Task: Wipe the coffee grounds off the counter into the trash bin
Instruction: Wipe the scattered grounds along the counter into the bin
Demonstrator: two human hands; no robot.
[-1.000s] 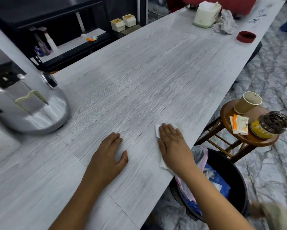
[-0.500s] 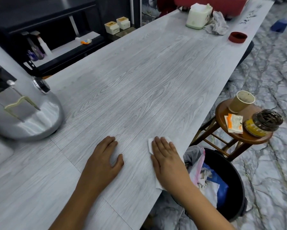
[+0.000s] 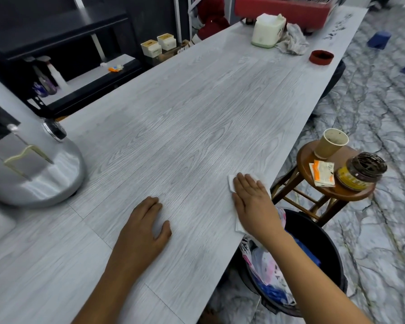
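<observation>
Since half a second ago, the right hand [image 3: 254, 202] has slid its white paper napkin [image 3: 232, 184] outward along the counter [image 3: 185, 118], from a spot a little inside the edge to the edge itself; the left hand [image 3: 144, 232] has kept its place. The right hand lies palm-down on the napkin with its fingers [image 3: 242, 184] straight and close together. The napkin is almost wholly under the palm and fingers; only a strip shows on the side toward the left hand, a bit past the fingertips, and a corner by the wrist where it overhangs the counter edge. No coffee grounds can be made out near the napkin. The black trash bin [image 3: 323, 239] stands on the floor just below that edge, under the right forearm, holding crumpled plastic bags. The left hand rests flat on the counter well inside the edge, fingers loosely together and thumb held apart, holding nothing. Beside the bin stands a round wooden stool [image 3: 306, 160] bearing a paper cup [image 3: 330, 143], sachets and a jar [image 3: 360, 170].
</observation>
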